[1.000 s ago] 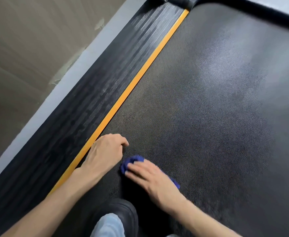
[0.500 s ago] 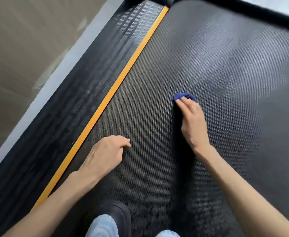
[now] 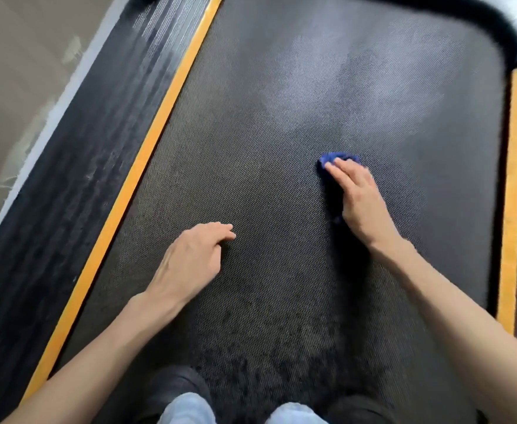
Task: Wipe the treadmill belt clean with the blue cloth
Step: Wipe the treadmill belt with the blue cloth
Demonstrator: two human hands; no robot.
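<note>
The dark textured treadmill belt (image 3: pixel 266 148) fills most of the view. My right hand (image 3: pixel 358 197) lies flat on the blue cloth (image 3: pixel 339 157) and presses it onto the belt right of centre; only the cloth's far edge shows past the fingertips. My left hand (image 3: pixel 193 258) rests on the belt to the left, fingers loosely curled, holding nothing. A paler, hazy patch of belt lies beyond the cloth.
An orange strip (image 3: pixel 147 148) and a black ribbed side rail (image 3: pixel 76 148) run along the belt's left edge, with floor beyond. A second orange strip (image 3: pixel 514 179) borders the right edge. My shoes and jeans cuffs (image 3: pixel 186 405) stand at the bottom.
My right hand has slid the cloth away from my feet, forward and to the right across the belt. The left hand stays in place. The view has shifted right, showing the right rail.
</note>
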